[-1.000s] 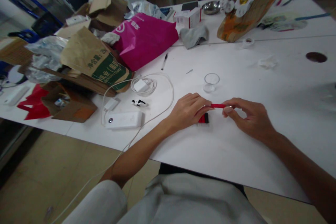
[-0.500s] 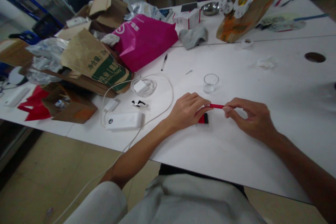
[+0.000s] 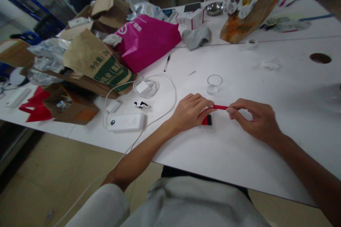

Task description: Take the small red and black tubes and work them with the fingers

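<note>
A slim red stick-like piece (image 3: pixel 220 107), its kind too small to make out, is held level above the white table between my two hands. My left hand (image 3: pixel 189 111) pinches its left end, and my right hand (image 3: pixel 254 118) pinches its right end between thumb and fingertips. Under my left fingers lies a small red and black object (image 3: pixel 207 120), partly covered by the hand. Just beyond the hands stands a clear round cup (image 3: pixel 214 84).
To the left are a white power bank (image 3: pixel 126 122), a coiled white cable (image 3: pixel 146 88) and a small black-and-white item (image 3: pixel 141 105). Farther back stand a magenta bag (image 3: pixel 151 40), a brown paper sack (image 3: pixel 93 60) and cartons. A pen (image 3: pixel 167 62) lies mid-table. People stand behind the table.
Both hands keep the same grip on the red piece, almost unmoved. In the background, the people have shifted slightly.
</note>
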Demonstrator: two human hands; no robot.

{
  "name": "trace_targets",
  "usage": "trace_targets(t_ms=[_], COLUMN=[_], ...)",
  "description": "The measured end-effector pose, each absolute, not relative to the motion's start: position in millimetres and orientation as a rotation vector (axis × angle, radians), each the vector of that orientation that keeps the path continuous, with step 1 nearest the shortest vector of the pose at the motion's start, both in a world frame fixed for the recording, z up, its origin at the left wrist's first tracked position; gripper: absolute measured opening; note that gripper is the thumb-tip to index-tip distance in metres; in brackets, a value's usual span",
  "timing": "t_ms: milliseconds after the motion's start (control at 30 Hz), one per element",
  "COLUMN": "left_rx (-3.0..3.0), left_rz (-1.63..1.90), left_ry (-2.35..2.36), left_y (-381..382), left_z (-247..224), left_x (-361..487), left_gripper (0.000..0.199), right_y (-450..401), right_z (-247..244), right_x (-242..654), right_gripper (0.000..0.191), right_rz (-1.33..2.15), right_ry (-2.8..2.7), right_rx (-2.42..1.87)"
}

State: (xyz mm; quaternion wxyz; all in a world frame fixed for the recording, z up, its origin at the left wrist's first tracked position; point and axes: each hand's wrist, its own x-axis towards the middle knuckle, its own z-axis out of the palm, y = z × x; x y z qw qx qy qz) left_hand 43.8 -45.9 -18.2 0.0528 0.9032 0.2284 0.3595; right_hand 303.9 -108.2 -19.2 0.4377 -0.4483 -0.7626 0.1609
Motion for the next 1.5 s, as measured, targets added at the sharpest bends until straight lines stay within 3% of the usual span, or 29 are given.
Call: trace_targets(t_ms=[133, 267, 400, 500, 567, 700, 867, 1500], left_rx=[2.75, 2.755, 2.77, 2.779, 2.78, 2.787, 2.8, 2.814], left_rz=[1.13, 1.132, 1.089, 1.125, 1.143, 1.096, 1.004, 0.948], left_ry=[0.675, 0.681, 0.703, 0.671, 0.663, 0.698, 0.736, 0.754], left_y=[-45.2, -44.7, -45.2, -45.7, -45.9, -46.1, -46.8, -46.2], left_z=[-18.1, -18.1, -17.8, -17.5, -17.3, -16.8, -16.7, -17.0], left_x=[44.3, 44.2, 44.0, 44.2, 44.2, 43.9, 43.4, 43.5], left_gripper=[0.018, 0.018, 0.019, 0.017, 0.017, 0.019, 0.022, 0.025], right_y=[-109.2, -110.2, -109.4, -109.2, -109.6, -109.9, -108.4, -109.7], right_z=[-19.7, -20.3, -20.1, -20.0, -19.6, -18.4, -19.1, -21.1], right_x=[303.6, 304.0, 305.1, 305.2, 304.5, 303.3, 305.3, 304.8], right_gripper=[0.004, 0.016, 0.001, 0.009, 0.003, 0.017, 0.005, 0.013], right_rz=[0.365, 0.358, 0.391, 0.403, 0.395, 0.396, 0.4, 0.415], right_ry=[-1.9, -1.88, -1.893, -1.901, -1.888, -1.865, -1.89, -1.863], right_rx=[-1.124, -1.112, -1.099, -1.103, -1.109, -1.085, -1.062, -1.126])
